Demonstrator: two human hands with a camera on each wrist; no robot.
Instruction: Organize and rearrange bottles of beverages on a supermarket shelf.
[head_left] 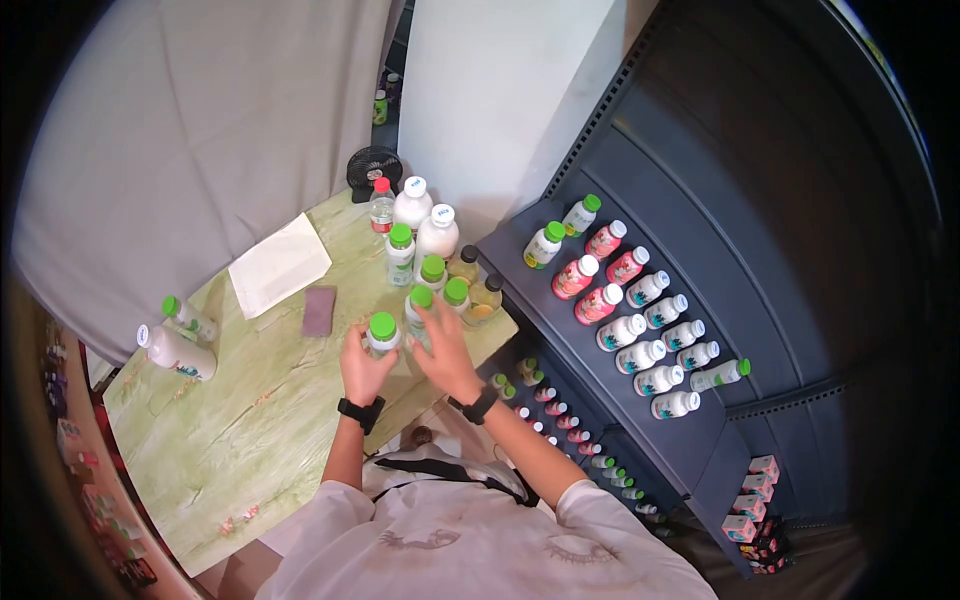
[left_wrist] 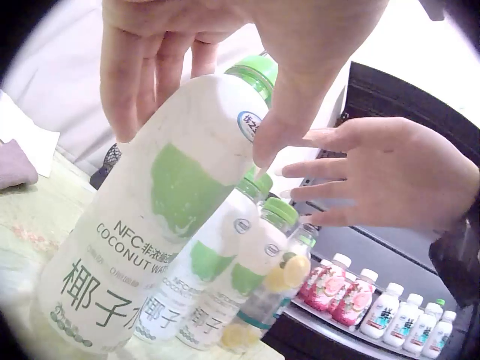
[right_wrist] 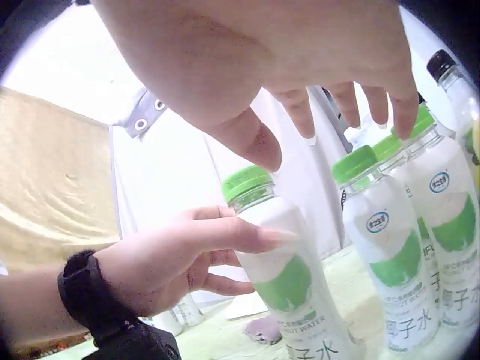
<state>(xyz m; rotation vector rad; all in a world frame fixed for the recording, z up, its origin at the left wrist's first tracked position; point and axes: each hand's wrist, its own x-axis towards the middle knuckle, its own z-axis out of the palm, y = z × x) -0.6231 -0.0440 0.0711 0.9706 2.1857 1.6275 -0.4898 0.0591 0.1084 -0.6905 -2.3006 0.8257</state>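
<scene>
My left hand (head_left: 366,368) grips a white coconut water bottle (left_wrist: 157,195) with a green cap, which stands upright at the table's near side. Thumb and fingers wrap round its upper part, below the cap. My right hand (head_left: 447,352) is just to the right, palm down, fingers extended and thumb apart, holding nothing. In the right wrist view its fingertips overlap the green caps of several more coconut water bottles (right_wrist: 394,274) grouped on the table. In the left wrist view the right hand's fingers point towards the held bottle.
On the table (head_left: 225,430) lie a white paper (head_left: 280,265) and a purple cloth (head_left: 319,311). Two bottles (head_left: 180,352) stand at the left. Behind the group are a black fan (head_left: 374,172) and lemon drink bottles (head_left: 486,300). A dark shelf (head_left: 510,255) with bottle rows borders the right.
</scene>
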